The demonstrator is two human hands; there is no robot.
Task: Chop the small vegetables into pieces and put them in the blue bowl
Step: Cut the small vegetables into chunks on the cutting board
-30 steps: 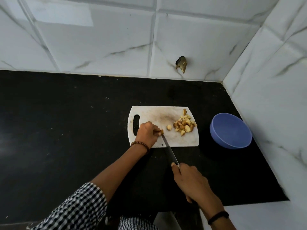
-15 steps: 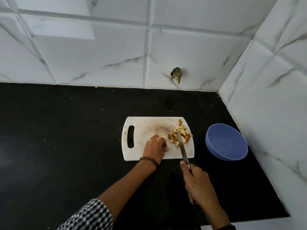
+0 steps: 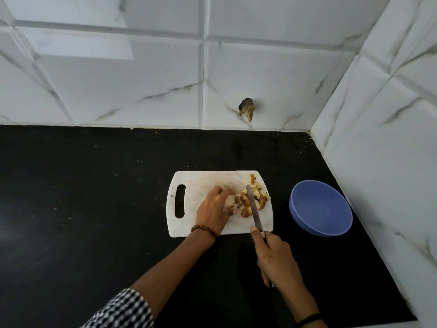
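Now chopped pieces (image 3: 260, 200) just right of relaxed left hand (image 3: 212, 210); right hand (image 3: 276, 261) grips knife (image 3: 255, 214).

Left grip (image 3: 214, 209): palm down, fingers loosely spread and bent, nothing clasped. Forearm reaches in from lower left, checked sleeve (image 3: 123, 308) at elbow. Right grip (image 3: 276, 259): curled round knife (image 3: 254, 207) handle, one digit stretched forward along it.

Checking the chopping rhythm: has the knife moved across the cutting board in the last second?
Yes. The knife has shifted right along the cutting board, from left of the chopped pieces onto them.
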